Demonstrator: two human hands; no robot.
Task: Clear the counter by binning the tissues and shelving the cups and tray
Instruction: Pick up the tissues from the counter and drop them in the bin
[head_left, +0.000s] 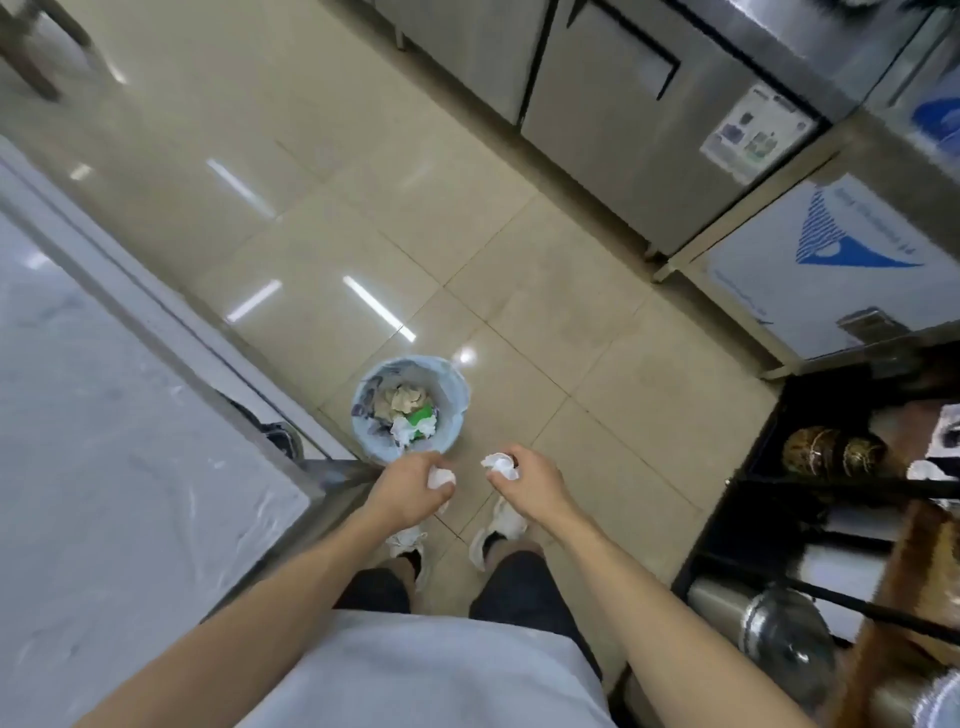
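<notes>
Your left hand (410, 486) has its fingers clenched around a crumpled tissue (440, 478), and your right hand (524, 480) grips another white wad (500, 466). Both hover above the floor, just short of the lined bin (457, 395), which already holds tissues and scraps beside the surface (104, 415).

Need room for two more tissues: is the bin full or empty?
Partly full: the bin holds crumpled paper and a green wrapper below its rim.
</notes>
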